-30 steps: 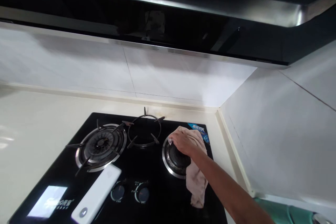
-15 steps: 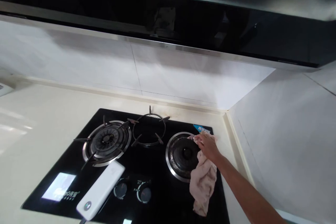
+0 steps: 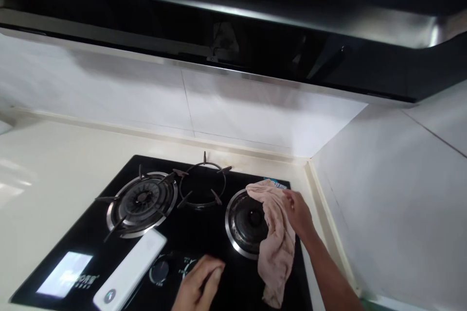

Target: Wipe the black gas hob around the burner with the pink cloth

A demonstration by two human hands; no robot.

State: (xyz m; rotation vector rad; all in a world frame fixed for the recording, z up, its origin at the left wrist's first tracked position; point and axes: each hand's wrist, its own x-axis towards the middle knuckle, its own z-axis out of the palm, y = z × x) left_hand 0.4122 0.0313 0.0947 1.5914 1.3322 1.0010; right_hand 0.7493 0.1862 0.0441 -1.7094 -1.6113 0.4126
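Observation:
A pinkish, stained cloth (image 3: pixel 275 243) lies bunched over the right side of the right burner (image 3: pixel 250 221) and hangs down across the black glass cooktop (image 3: pixel 226 272). My right hand (image 3: pixel 299 211) grips the cloth's upper right edge, its fingertips partly hidden by the folds. My left hand (image 3: pixel 200 282) is above the front of the cooktop, fingers curled together, with nothing visible in them. It covers part of the right control knob; the left knob (image 3: pixel 159 271) stays in sight.
A loose pan support (image 3: pixel 199 205) sits between the burners, behind their centres. The left burner (image 3: pixel 143 199) has its own support prongs. A white power bank (image 3: pixel 131 269) lies at front left. The range hood (image 3: pixel 233 48) overhangs the back; a tiled wall (image 3: pixel 394 194) stands at right.
My left hand has come into view from below. The cloth is now spread further over the burner's upper right, and my right hand has shifted to its outer edge. The view has moved slightly.

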